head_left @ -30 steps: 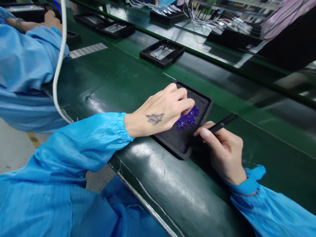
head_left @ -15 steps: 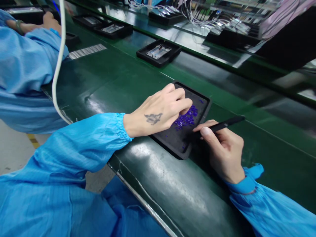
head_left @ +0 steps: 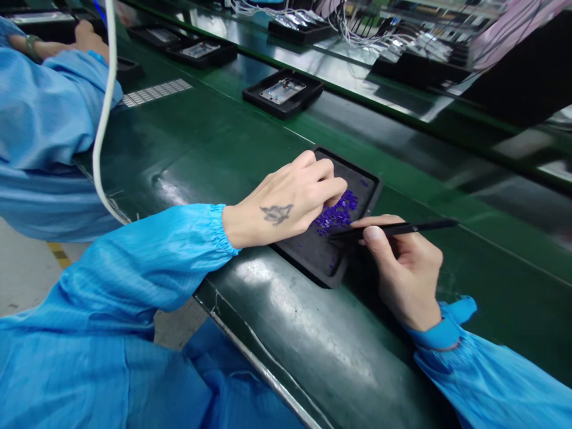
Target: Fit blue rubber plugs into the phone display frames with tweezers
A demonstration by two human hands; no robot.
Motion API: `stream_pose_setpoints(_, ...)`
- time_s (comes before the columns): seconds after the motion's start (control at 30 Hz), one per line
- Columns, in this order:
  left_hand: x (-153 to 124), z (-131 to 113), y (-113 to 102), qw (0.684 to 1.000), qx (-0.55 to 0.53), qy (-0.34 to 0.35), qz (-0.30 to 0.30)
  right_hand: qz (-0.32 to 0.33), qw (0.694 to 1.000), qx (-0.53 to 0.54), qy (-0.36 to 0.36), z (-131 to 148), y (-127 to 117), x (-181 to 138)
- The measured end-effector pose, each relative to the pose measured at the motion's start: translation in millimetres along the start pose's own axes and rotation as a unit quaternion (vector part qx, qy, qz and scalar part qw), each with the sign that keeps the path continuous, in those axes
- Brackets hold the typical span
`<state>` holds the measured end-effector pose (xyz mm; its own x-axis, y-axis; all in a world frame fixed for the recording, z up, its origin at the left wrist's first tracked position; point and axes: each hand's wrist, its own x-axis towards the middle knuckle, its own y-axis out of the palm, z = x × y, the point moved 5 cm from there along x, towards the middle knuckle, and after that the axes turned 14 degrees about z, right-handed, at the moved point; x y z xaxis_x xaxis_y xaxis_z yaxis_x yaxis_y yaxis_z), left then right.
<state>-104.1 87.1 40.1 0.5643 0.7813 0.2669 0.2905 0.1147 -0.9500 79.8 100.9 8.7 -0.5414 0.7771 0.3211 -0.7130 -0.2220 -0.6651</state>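
A shallow black tray (head_left: 308, 263) lies on the green bench, with a heap of tiny purple-blue pieces (head_left: 337, 211) in it and a few strays near its edges. Over the tray's left side reaches my left hand (head_left: 288, 199), its fingers curled down and closed; whatever the fingertips hold is hidden. My right hand (head_left: 409, 268) is at the tray's right edge, pinching slim black tweezers (head_left: 406, 229) between thumb and fingers. Their tip points left over the tray, just below the heap. Whether the tip grips a piece is too small to tell.
Beyond the tray, a black fixture (head_left: 281, 95) holds a metal-looking part on a green strip. More fixtures (head_left: 201, 52) stand further left. A white cable (head_left: 102, 119) hangs at the left, before a co-worker's blue sleeve (head_left: 49, 107). The bench edge (head_left: 263, 369) runs below my arms.
The tweezers in my right hand have tilted flatter, and their tip has moved left over the tray. The fixtures beyond have shifted slightly left. My left hand has stayed almost still.
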Motion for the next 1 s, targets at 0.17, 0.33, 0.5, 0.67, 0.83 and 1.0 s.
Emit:
stream_pose_setpoints(0.17, 0.1, 0.0, 0.3, 1.000, 0.001, 0.001, -0.003, 0.011, 1.000, -0.005, -0.011, 0.2, -0.4, -2.0)
stream_pose_setpoints(0.33, 0.7, -0.2, 0.7, 1.000, 0.003, -0.001, -0.003, 0.004, 0.998, -0.055, -0.018, 4.8, 0.3, -4.4)
stream_pose_setpoints(0.5, 0.8, -0.3, 0.7, 1.000, 0.004, -0.004, 0.001, -0.033, 0.993, -0.094, -0.056, 12.2, -0.3, -5.6)
stream_pose_setpoints(0.67, 0.5, 0.0, 0.7, 1.000, -0.003, -0.004, 0.000, -0.006, 0.997, -0.048, -0.064, 9.8, -0.2, -3.7)
stream_pose_setpoints(0.83, 0.5, -0.1, 0.7, 1.000, -0.002, -0.005, -0.001, 0.034, 0.998, 0.005, -0.055, 2.0, 0.2, -3.6)
stream_pose_setpoints(1.0, 0.7, 0.0, 0.8, 1.000, -0.002, -0.003, -0.001, 0.053, 0.997, 0.002, -0.047, 3.8, 2.2, -2.9)
